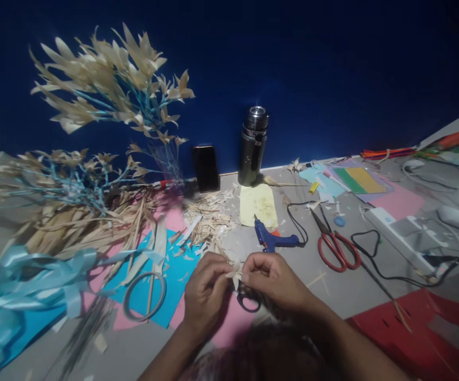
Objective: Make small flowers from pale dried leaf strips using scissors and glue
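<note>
Between my two hands is a small pale flower (236, 276) with pointed petals, like dried husk. My left hand (209, 288) pinches it from the left, thumb and fingertips together. From the right, my right hand (271, 278) closes its thumb and forefinger on the same flower. Just below the flower, a dark scissor handle (249, 302) shows, the rest hidden by my hands. Beyond my right hand lies a blue glue gun (271, 239), its nozzle over a stained yellow sheet (259, 207).
Red-handled scissors (337, 251) and a power strip (402, 241) with cables lie right. A steel flask (253, 148) and a phone (206, 168) stand at the wall. Husk flowers on blue stems (126, 90), ribbon (50, 275) and a tape ring (145, 296) are left.
</note>
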`<state>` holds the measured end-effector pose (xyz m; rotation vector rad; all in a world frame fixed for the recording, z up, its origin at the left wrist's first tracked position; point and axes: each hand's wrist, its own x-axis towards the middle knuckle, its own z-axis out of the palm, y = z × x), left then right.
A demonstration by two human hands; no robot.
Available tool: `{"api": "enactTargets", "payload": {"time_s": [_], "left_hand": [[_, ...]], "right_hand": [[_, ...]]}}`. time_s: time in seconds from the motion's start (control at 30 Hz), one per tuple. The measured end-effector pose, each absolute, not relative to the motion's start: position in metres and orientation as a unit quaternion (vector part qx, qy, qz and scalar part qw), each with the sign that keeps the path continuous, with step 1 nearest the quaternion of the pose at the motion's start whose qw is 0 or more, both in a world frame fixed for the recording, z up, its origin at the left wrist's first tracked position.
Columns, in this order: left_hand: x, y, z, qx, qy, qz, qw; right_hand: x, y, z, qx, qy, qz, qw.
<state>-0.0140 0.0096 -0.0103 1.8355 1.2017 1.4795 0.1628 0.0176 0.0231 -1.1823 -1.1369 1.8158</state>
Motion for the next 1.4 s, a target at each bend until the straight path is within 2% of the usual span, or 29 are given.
{"api": "enactTargets", "payload": {"time_s": [0.2,0.47,0.7,0.9,1.03,1.17,1.23,1.3,1.33,1.4], "left_hand": [[-0.013,0.009,-0.010,0.660,0.447,0.561,0.224],[-0.013,0.008,-0.009,0.668,0.440,0.561,0.212],[-0.008,0.008,-0.017,0.547,0.483,0.578,0.364],[-0.007,0.007,-0.023,0.439,0.478,0.570,0.504],[-0.008,0.003,-0.011,0.378,0.451,0.560,0.584],[-0.016,0.002,0.005,0.345,0.469,0.568,0.582],[-0.022,0.004,0.010,0.325,0.491,0.564,0.580],[-0.027,0.008,0.010,0.305,0.507,0.563,0.577],[-0.029,0.010,0.009,0.293,0.510,0.568,0.576],[-0.030,0.013,0.006,0.271,0.506,0.581,0.577]], "right_hand": [[0.159,0.015,0.016,-0.418,-0.399,0.731,0.362],[0.155,0.015,0.018,-0.423,-0.389,0.745,0.339],[0.143,0.010,0.003,-0.443,-0.390,0.712,0.380],[0.159,0.016,0.015,-0.456,-0.475,0.682,0.320],[0.186,0.033,0.034,-0.515,-0.575,0.554,0.314],[0.205,0.070,0.054,-0.566,-0.689,0.348,0.290],[0.206,0.096,0.061,-0.597,-0.728,0.229,0.247],[0.203,0.126,0.062,-0.632,-0.745,0.137,0.168],[0.200,0.142,0.060,-0.649,-0.743,0.114,0.118],[0.193,0.169,0.053,-0.652,-0.745,0.111,0.086]]}}
